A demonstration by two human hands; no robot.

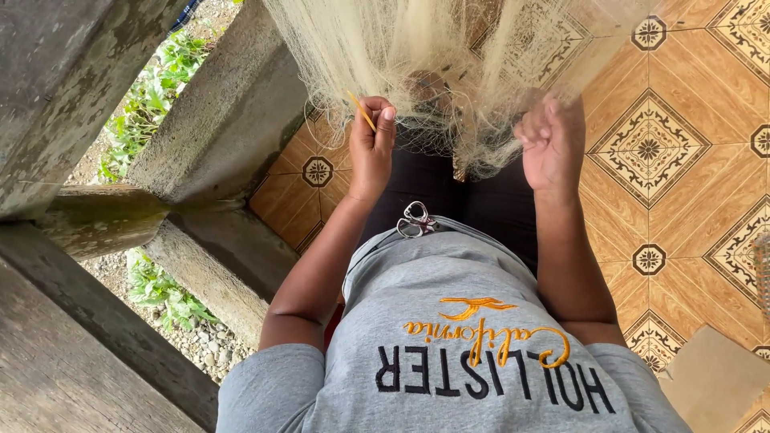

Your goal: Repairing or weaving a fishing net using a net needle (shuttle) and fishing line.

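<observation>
The left hand [371, 144] pinches a thin yellow needle [361, 111] beside the pale fishing net [449, 56], whose light, limp, snag-prone mesh the right hand [552, 144] bunches in its fist.

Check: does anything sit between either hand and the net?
Nothing visible does. The left hand, pinching a thin yellow needle, and the right hand are both already in the net.

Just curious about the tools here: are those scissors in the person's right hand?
No: the scissors lie on the lap, while the right hand grips only the net.
</observation>
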